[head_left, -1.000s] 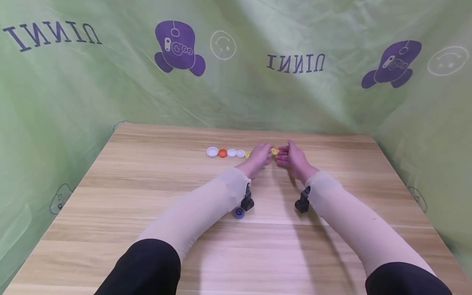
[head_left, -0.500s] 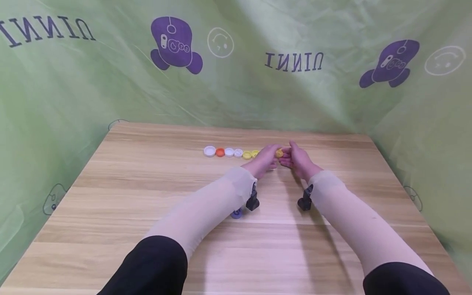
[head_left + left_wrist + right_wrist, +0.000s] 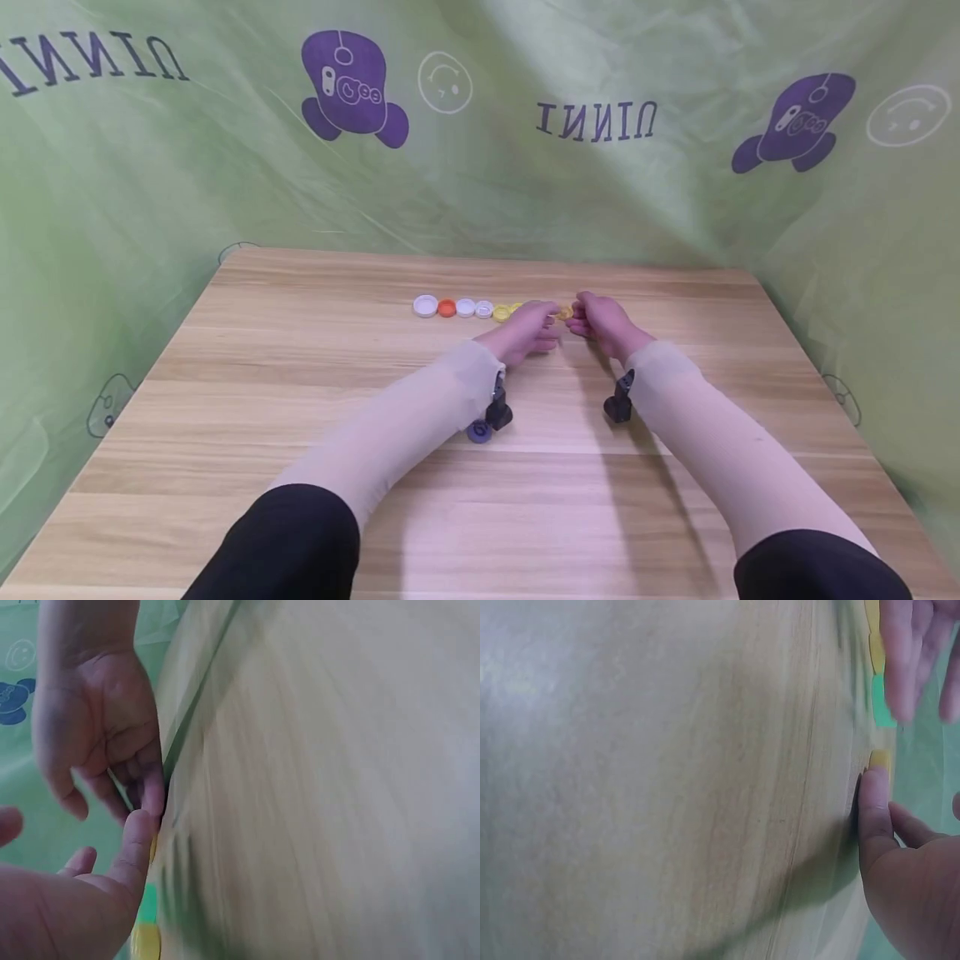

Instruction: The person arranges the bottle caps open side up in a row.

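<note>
A row of bottle caps runs along the far part of the table, starting at the left with a large white cap [image 3: 425,306] and an orange cap [image 3: 447,308]. My left hand [image 3: 525,327] reaches over the row's right part with extended fingers, hiding some caps from the head view. Beneath it, the right wrist view shows a green cap [image 3: 883,700]. At the right end lies a yellow cap [image 3: 880,759], a small gap away from the green one. My right hand [image 3: 606,321] touches this yellow cap with loosely extended fingers [image 3: 875,791].
Two more white caps, one of them here [image 3: 465,307], and a yellow cap [image 3: 502,313] continue the row. A blue cap [image 3: 479,431] lies nearer, beside the left forearm. Behind the wooden table [image 3: 300,333] hangs a green printed cloth [image 3: 480,192].
The yellow cap at my right fingertips, earlier tilted between both hands, now lies lower at the row's end. My left hand moved right, then slightly back left; the head view shifted slightly.
</note>
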### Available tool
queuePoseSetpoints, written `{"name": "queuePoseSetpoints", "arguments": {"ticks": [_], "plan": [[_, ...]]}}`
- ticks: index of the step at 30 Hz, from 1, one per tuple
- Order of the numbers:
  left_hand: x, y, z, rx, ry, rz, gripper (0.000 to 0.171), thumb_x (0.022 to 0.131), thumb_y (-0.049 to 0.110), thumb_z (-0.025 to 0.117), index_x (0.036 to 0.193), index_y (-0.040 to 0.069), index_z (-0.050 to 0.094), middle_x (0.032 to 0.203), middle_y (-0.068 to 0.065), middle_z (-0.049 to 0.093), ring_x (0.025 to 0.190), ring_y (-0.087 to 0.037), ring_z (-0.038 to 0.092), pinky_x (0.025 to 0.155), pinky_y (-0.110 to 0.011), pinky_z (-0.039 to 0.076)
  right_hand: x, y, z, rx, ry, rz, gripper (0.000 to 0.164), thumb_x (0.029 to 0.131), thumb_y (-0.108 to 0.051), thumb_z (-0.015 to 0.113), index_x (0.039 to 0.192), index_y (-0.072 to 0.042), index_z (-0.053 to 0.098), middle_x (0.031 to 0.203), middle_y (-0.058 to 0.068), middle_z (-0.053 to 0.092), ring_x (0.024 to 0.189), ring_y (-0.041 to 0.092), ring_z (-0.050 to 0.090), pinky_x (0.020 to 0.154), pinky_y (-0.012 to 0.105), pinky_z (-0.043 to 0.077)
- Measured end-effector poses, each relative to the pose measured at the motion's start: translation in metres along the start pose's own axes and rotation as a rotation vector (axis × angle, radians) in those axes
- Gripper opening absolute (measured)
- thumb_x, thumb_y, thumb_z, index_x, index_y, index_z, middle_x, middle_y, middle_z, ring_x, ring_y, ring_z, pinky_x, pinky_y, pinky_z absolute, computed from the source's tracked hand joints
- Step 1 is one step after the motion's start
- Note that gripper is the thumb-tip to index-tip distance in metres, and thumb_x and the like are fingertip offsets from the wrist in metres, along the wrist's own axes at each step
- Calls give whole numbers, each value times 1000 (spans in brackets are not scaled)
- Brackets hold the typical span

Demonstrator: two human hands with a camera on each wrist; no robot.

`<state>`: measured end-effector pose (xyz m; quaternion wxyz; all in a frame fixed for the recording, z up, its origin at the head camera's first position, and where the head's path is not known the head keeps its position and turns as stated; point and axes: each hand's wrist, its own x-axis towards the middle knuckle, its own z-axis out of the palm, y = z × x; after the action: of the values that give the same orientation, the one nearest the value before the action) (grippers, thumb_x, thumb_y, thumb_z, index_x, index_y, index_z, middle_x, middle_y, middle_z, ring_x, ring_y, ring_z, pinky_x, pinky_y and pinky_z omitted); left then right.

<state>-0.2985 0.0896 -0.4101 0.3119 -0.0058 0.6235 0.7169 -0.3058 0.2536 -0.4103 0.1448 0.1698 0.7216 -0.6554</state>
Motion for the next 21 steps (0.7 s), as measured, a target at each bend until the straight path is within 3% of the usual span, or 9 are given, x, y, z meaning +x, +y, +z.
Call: {"name": "queuePoseSetpoints", "arguments": {"ticks": [3,6,11,15,21], "plan": [[-11,-1,-17,131,25,22,48,107,14,48,148,-9,40,143,-26,50,126,-37,57,103,-41,53,1,0,0,-13,-2,-7,30,111,-19,36,123,5,50,111,11,53,84,9,62,84,18,56],[-22,-5,-35,383,25,49,40,105,14,53,139,-6,52,129,-19,60,111,-28,62,95,-35,56,3,0,1,-30,2,-20,28,110,-15,38,124,6,50,112,12,54,86,10,61,85,18,56],[-40,-9,-53,756,-54,102,37,102,17,58,135,0,60,125,-12,64,97,-21,60,90,-35,52,2,-3,3,-50,10,-35,31,108,-12,40,130,9,49,115,13,55,88,11,60,87,19,56],[-43,-8,-56,854,-101,140,43,99,18,59,138,0,58,133,-14,61,90,-18,56,82,-31,49,2,-2,4,-54,-3,-31,39,109,-12,40,139,12,44,113,13,55,86,10,60,85,18,56],[-40,-9,-63,855,-85,100,48,99,16,57,144,0,52,123,-14,63,65,-15,49,56,-26,43,1,0,7,-83,-38,-44,46,111,-13,38,149,14,36,113,12,55,87,8,59,85,18,55]]}}
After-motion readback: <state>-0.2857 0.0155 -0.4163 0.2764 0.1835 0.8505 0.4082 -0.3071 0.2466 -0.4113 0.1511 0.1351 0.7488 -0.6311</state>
